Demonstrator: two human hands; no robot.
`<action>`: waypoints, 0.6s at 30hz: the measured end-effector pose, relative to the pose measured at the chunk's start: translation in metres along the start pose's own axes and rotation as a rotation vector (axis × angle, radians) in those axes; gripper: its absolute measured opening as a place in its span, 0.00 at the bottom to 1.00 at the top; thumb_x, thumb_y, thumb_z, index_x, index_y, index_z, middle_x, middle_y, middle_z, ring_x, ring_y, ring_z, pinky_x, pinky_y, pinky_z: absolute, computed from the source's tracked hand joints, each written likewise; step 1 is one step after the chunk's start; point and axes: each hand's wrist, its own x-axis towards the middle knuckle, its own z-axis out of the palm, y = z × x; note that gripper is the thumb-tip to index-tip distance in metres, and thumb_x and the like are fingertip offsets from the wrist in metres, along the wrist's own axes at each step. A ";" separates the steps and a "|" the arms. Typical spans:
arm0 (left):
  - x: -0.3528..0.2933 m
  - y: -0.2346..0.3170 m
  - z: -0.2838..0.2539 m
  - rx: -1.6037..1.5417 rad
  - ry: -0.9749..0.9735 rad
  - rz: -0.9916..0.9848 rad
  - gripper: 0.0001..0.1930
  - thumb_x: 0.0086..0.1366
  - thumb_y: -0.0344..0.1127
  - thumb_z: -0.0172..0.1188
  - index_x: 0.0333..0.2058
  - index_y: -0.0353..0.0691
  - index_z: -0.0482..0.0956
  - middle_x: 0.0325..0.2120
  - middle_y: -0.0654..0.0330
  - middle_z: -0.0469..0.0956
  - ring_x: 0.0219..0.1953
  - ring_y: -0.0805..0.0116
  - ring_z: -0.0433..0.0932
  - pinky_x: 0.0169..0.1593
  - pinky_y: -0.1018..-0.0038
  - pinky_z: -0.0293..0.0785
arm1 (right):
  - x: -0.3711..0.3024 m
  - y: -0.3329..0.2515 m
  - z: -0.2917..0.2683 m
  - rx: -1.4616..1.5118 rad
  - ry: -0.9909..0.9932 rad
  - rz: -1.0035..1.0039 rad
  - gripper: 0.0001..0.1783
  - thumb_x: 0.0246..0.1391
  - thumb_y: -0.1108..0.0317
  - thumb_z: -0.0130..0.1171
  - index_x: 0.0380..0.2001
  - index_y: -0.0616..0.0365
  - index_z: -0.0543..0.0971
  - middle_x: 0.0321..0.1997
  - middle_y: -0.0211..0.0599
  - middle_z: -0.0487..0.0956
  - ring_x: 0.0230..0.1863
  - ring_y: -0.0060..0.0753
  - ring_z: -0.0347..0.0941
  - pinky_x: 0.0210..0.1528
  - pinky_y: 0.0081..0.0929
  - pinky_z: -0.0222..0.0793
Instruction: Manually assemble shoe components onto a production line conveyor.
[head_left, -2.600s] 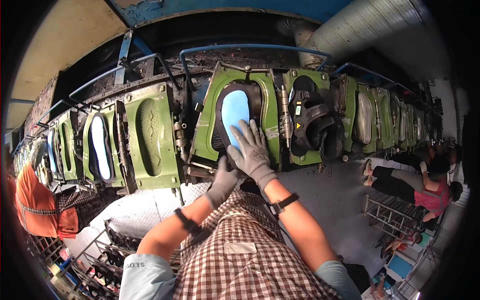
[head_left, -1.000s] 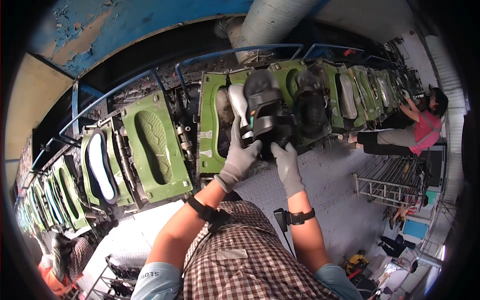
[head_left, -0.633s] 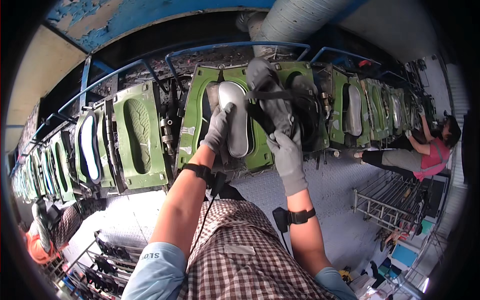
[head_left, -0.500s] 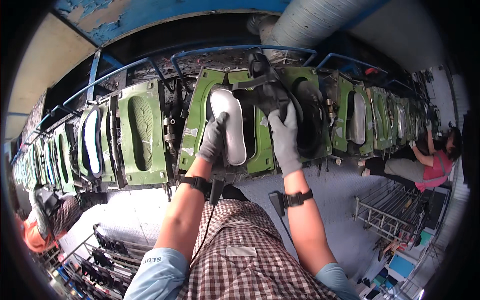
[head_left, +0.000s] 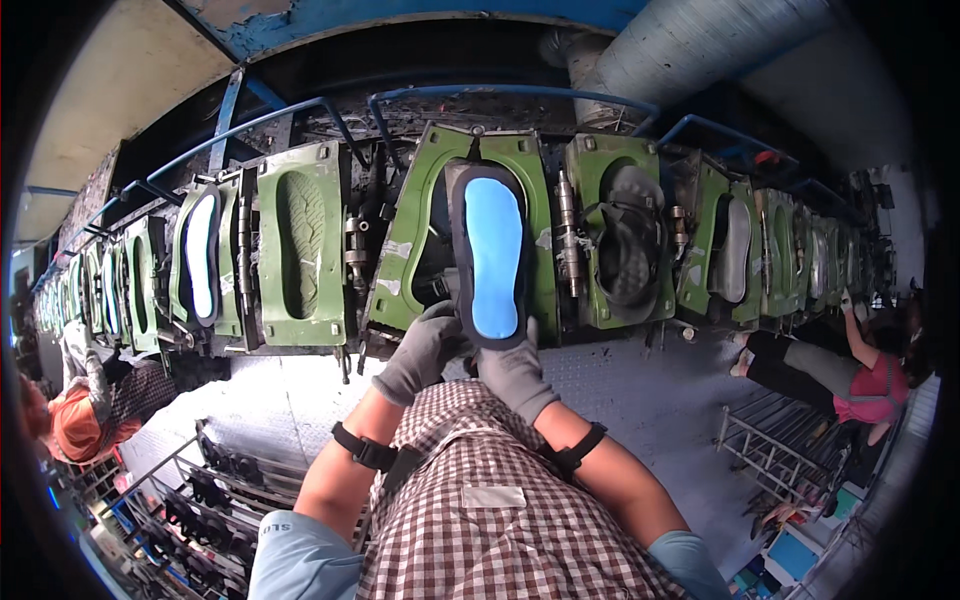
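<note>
A black sandal upper with a bright blue sole-shaped face [head_left: 495, 255] lies over the shoe form in the middle green mould [head_left: 537, 220], blue side up. The metal form beneath it is almost fully covered. My left hand [head_left: 425, 350], in a grey glove, is closed at the upper's lower left edge, its fingertips partly hidden. Grey-gloved too, my right hand [head_left: 513, 375] grips the near end of the upper, with some fingers out of sight beneath it.
A green mould holding a black sandal [head_left: 628, 250] stands to the right; an open mould with a patterned cavity [head_left: 297, 255] stands left. Blue rails [head_left: 500, 92] run behind the row. Co-workers stand at far left and right [head_left: 872, 385]. Racks [head_left: 775, 450] are behind me.
The black strapped upper has been turned over and now covers the silver form, blue face up. Both hands have drawn nearer to me and closer together at its near end.
</note>
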 end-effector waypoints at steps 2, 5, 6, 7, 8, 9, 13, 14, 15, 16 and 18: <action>-0.005 0.002 0.010 -0.133 0.101 -0.094 0.23 0.67 0.28 0.61 0.60 0.40 0.70 0.47 0.60 0.81 0.45 0.65 0.83 0.49 0.67 0.81 | -0.017 -0.017 -0.004 -0.025 -0.076 0.002 0.25 0.55 0.70 0.58 0.59 0.51 0.77 0.67 0.47 0.71 0.67 0.55 0.66 0.69 0.63 0.55; 0.006 -0.015 0.006 0.145 0.246 0.080 0.24 0.66 0.30 0.65 0.59 0.38 0.71 0.47 0.57 0.81 0.45 0.68 0.82 0.48 0.73 0.81 | -0.016 -0.009 -0.019 0.535 0.129 -0.056 0.22 0.54 0.74 0.57 0.54 0.62 0.78 0.65 0.54 0.71 0.59 0.61 0.72 0.63 0.49 0.66; 0.011 -0.029 -0.008 0.184 0.288 0.093 0.23 0.66 0.28 0.63 0.59 0.37 0.71 0.48 0.57 0.80 0.46 0.68 0.81 0.50 0.72 0.80 | -0.024 -0.015 -0.030 0.625 0.104 0.165 0.18 0.56 0.78 0.56 0.50 0.65 0.79 0.61 0.56 0.74 0.54 0.51 0.76 0.55 0.39 0.73; 0.016 -0.036 -0.012 0.230 0.310 0.103 0.22 0.67 0.27 0.62 0.59 0.36 0.71 0.50 0.57 0.80 0.48 0.68 0.81 0.51 0.72 0.80 | -0.027 -0.015 -0.018 0.610 0.345 0.294 0.17 0.60 0.78 0.55 0.52 0.66 0.76 0.56 0.52 0.77 0.53 0.39 0.76 0.55 0.35 0.72; 0.016 -0.047 -0.014 0.229 0.304 0.104 0.22 0.67 0.27 0.62 0.59 0.36 0.71 0.50 0.57 0.80 0.48 0.68 0.81 0.51 0.72 0.80 | -0.029 -0.010 -0.010 0.826 0.315 0.416 0.18 0.62 0.77 0.54 0.55 0.67 0.75 0.56 0.50 0.77 0.53 0.35 0.76 0.54 0.33 0.72; 0.012 -0.061 -0.020 0.042 0.232 0.166 0.30 0.67 0.25 0.60 0.66 0.37 0.61 0.54 0.54 0.77 0.50 0.66 0.80 0.54 0.71 0.78 | -0.023 -0.016 -0.013 1.045 0.273 0.539 0.19 0.65 0.76 0.54 0.58 0.67 0.73 0.55 0.47 0.77 0.52 0.31 0.75 0.54 0.31 0.72; 0.015 -0.065 0.002 -0.099 0.215 0.359 0.34 0.65 0.20 0.56 0.69 0.37 0.60 0.58 0.51 0.75 0.60 0.59 0.75 0.62 0.67 0.72 | -0.023 0.006 0.027 0.792 0.286 0.367 0.22 0.68 0.76 0.50 0.64 0.66 0.69 0.56 0.40 0.77 0.55 0.25 0.73 0.56 0.26 0.71; 0.019 -0.056 -0.004 0.105 0.206 0.168 0.41 0.65 0.18 0.54 0.74 0.39 0.48 0.60 0.46 0.74 0.63 0.55 0.74 0.64 0.65 0.71 | -0.022 0.010 0.028 0.997 0.176 0.480 0.23 0.68 0.77 0.50 0.64 0.66 0.68 0.56 0.41 0.77 0.56 0.26 0.73 0.58 0.26 0.70; 0.014 -0.055 -0.004 0.103 0.211 0.165 0.41 0.65 0.18 0.54 0.74 0.39 0.48 0.60 0.46 0.74 0.63 0.55 0.74 0.64 0.65 0.71 | -0.020 0.005 0.023 1.205 0.053 0.590 0.23 0.68 0.78 0.50 0.65 0.66 0.68 0.57 0.41 0.77 0.56 0.28 0.73 0.59 0.26 0.69; 0.013 -0.055 -0.004 0.464 0.305 0.092 0.41 0.65 0.18 0.53 0.74 0.37 0.46 0.60 0.46 0.73 0.63 0.55 0.74 0.64 0.65 0.71 | -0.015 -0.005 0.007 0.955 0.337 0.359 0.24 0.68 0.77 0.51 0.66 0.66 0.68 0.57 0.42 0.77 0.53 0.29 0.75 0.56 0.27 0.72; 0.006 -0.065 -0.009 0.714 0.365 0.020 0.38 0.68 0.19 0.50 0.73 0.33 0.46 0.61 0.46 0.72 0.65 0.54 0.71 0.66 0.63 0.69 | 0.010 -0.012 -0.017 0.781 0.396 0.322 0.23 0.67 0.74 0.53 0.64 0.64 0.69 0.56 0.46 0.78 0.49 0.34 0.78 0.50 0.30 0.74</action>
